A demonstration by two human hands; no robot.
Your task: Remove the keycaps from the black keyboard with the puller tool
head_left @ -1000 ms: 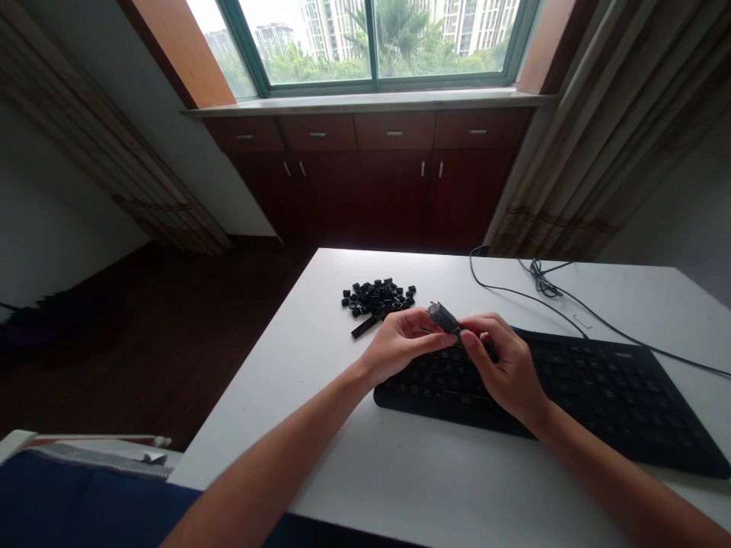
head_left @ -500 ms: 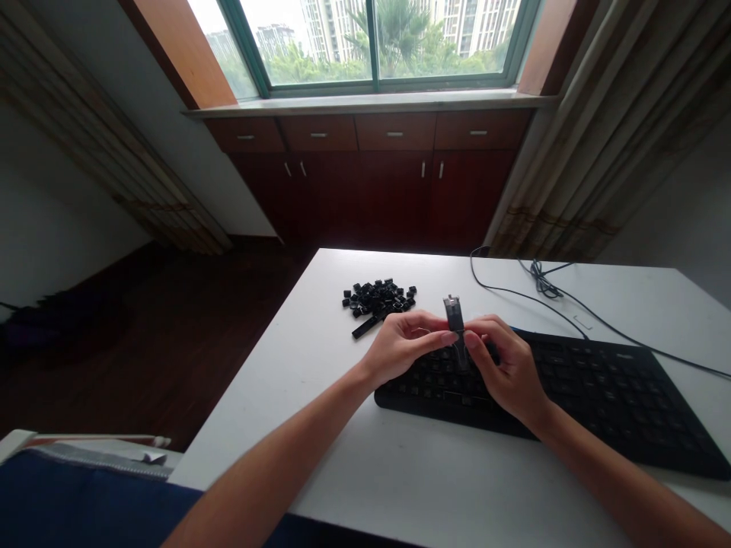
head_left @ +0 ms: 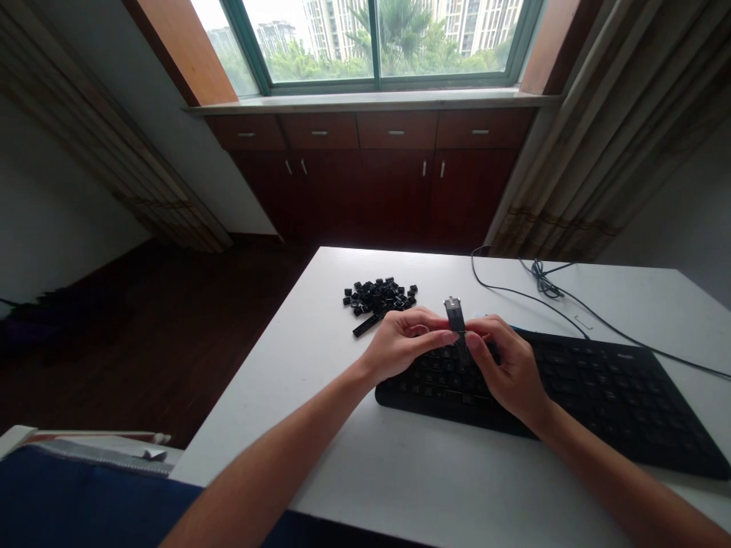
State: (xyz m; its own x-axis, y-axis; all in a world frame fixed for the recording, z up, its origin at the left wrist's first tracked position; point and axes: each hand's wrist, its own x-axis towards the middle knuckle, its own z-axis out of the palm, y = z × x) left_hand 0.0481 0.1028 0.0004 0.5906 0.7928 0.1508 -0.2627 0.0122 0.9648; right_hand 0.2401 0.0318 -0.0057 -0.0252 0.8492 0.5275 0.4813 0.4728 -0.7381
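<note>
Between my hands, above the black keyboard [head_left: 576, 388], is a small dark keycap puller [head_left: 454, 314] with a silvery metal end pointing up and away. My left hand [head_left: 403, 342] pinches it from the left with thumb and fingertips. From the other side, my right hand [head_left: 505, 361] closes thumb and forefinger on it, at its lower part. The puller's lower end is hard to make out against the dark keys. Part of the keyboard's left side, under the hands, shows bare key positions. Loose black keycaps [head_left: 380, 295] lie heaped beyond my left hand.
A long black key [head_left: 364, 326] lies by the heap on the white table [head_left: 274, 396]. Black cable [head_left: 545, 280] runs coiled and loose behind the keyboard, near a thin bent wire [head_left: 583, 323]. Blue fabric [head_left: 85, 502] is at the lower left.
Both hands keep their pinch on the keycap puller. Its lower end has become less visible, and the thin wires seen beside it earlier hardly show. The view has shifted very slightly.
</note>
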